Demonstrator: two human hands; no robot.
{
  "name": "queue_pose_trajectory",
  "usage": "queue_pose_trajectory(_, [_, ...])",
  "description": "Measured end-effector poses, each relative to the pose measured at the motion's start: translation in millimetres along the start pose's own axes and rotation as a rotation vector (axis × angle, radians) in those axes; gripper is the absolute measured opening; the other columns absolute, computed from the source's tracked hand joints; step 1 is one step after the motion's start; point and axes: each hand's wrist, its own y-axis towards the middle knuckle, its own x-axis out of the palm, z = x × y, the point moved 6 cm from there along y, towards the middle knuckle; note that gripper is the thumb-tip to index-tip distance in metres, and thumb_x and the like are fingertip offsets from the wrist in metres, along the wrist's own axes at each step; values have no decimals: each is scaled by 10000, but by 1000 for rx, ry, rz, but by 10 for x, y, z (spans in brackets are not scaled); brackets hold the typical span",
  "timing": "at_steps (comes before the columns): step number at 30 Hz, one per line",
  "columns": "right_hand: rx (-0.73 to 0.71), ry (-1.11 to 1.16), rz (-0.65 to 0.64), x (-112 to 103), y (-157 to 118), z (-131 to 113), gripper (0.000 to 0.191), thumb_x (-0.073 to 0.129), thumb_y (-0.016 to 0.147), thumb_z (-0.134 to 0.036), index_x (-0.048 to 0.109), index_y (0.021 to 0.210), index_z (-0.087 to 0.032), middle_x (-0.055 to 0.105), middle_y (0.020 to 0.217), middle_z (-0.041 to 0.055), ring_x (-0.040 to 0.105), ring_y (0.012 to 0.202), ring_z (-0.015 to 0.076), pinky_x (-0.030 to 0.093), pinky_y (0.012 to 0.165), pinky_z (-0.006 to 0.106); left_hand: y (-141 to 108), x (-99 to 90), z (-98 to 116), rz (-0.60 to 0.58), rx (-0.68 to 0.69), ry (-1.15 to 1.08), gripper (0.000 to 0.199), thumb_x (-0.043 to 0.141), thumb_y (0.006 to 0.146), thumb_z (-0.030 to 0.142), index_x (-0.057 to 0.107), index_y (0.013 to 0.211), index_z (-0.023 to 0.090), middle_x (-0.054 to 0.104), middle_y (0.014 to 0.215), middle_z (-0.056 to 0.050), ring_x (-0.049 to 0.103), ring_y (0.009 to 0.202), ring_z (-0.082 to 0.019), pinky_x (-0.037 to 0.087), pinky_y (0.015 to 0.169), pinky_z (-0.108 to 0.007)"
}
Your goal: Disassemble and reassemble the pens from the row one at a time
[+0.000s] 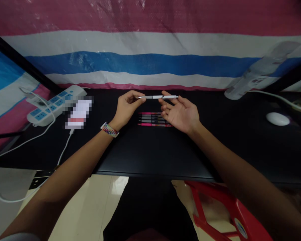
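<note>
A white pen (157,97) is held level above the black desk (145,154). My left hand (126,108) pinches its left end between thumb and fingers. My right hand (182,112) lies palm up with fingers spread, its thumb and forefinger touching the pen's right end. Under both hands a row of several pens (153,119) with pink and dark barrels lies side by side on the desk. A beaded band circles my left wrist.
A white and blue power strip (54,103) with cables sits at the back left beside a blurred-out object (77,113). A white mouse (277,118) and a toppled white bottle (258,72) lie at the right. A red stool (220,211) stands below the desk edge.
</note>
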Motion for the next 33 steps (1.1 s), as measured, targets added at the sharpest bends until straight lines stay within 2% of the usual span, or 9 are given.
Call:
queue_pose_trajectory(8, [-18, 61, 34, -86, 65, -9, 316, 589, 1033, -263, 745, 1305, -226, 828, 1051, 43, 736, 840, 147, 694, 797, 286, 1, -20, 14, 19, 7, 4, 315, 989, 813, 433, 838, 981, 213, 810, 948, -38, 740, 892, -191, 592, 852, -341])
queue_pose_trajectory(14, [-67, 42, 18, -57, 61, -41, 328, 613, 1034, -314, 747, 1322, -235, 838, 1110, 58, 779, 939, 184, 725, 840, 339, -2, -11, 15, 34, 0, 13, 330, 996, 788, 458, 841, 968, 229, 822, 949, -36, 747, 907, -202, 601, 861, -354])
queue_pose_trajectory(20, [-117, 45, 50, -111, 73, -58, 346, 630, 1010, -283, 737, 1338, -252, 827, 1059, 55, 794, 971, 208, 739, 891, 384, -16, 32, 3, 11, -5, 2, 343, 1002, 774, 473, 850, 965, 232, 829, 958, -43, 756, 918, -212, 604, 867, -367])
queue_pose_trajectory(24, [-118, 33, 80, -106, 50, -57, 370, 601, 1017, -354, 743, 1333, -225, 833, 1125, 81, 791, 1037, 223, 735, 905, 383, -13, 35, -12, 3, -11, 8, 345, 1000, 780, 471, 845, 972, 230, 826, 958, -42, 758, 923, -215, 607, 865, -371])
queue_pose_trajectory(30, [-117, 75, 114, -130, 62, -42, 305, 599, 1008, -274, 759, 1262, -222, 821, 1062, 70, 795, 984, 210, 735, 912, 387, -12, 28, 5, 1, 12, 13, 329, 1003, 795, 455, 849, 978, 229, 835, 983, -47, 763, 925, -216, 613, 879, -376])
queue_pose_trajectory(33, [-134, 66, 85, -137, 78, -35, 307, 626, 1017, -333, 754, 1276, -230, 819, 1069, 73, 796, 999, 223, 740, 913, 402, -13, 32, 6, 4, -3, 20, 339, 1003, 792, 467, 848, 974, 227, 842, 992, -50, 772, 937, -223, 620, 891, -383])
